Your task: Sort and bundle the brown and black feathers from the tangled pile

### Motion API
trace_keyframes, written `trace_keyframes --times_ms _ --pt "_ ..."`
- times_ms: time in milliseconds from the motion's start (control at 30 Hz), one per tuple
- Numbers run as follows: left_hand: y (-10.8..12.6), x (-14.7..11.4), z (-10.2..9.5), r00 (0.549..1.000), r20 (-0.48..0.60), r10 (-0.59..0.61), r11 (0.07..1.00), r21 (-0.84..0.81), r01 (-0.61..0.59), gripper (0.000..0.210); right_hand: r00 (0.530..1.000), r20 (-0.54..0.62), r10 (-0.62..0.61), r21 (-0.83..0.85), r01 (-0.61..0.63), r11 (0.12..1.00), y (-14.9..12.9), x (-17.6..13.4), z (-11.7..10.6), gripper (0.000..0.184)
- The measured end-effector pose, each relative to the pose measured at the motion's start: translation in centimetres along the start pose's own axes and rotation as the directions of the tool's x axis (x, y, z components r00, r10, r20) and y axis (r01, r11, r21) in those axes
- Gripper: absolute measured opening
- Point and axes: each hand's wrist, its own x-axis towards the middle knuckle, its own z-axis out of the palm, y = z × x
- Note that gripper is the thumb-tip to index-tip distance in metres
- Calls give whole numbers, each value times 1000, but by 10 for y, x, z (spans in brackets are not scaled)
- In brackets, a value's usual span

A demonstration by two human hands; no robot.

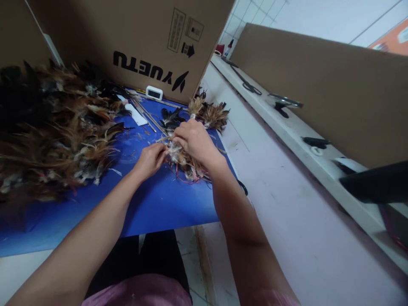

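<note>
Both of my hands meet over a clump of brown and white feathers [182, 158] near the right side of the blue tabletop [153, 204]. My left hand [152, 159] pinches pale fluff at the clump's left edge. From above, my right hand [194, 138] curls its fingers onto the same feathers; its fingertips are partly hidden. Pink-red string [188, 182] lies loose around the lower side of the clump. Just beyond my right hand rest tied feather bundles [215, 115], and some black feathers [170, 117] lie to their left.
A large feather heap [63, 131] covers the table's left side. Behind stand a YUETU cardboard box [137, 34], a small white digital display [154, 92] and thin sticks [148, 114]. Along the right, a wall ledge [283, 123] holds scissors [251, 88] and other tools.
</note>
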Motion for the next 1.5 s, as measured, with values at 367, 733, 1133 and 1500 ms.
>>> trace_keyframes --times_ms 367,733,1133,1500 --pt "6 0 5 933 121 -338 551 -778 301 30 920 179 348 916 -285 283 28 -18 94 19" --pt "0 1 9 848 26 -530 471 -822 320 26 800 228 555 920 -363 147 -27 -40 90 29" --pt "-2 -4 10 974 -195 -117 989 65 132 17 907 -187 378 208 -340 917 -53 -52 63 21" --pt "-7 -8 14 993 -40 115 979 174 -106 15 999 33 -2 -365 14 931 -30 -16 -1 20"
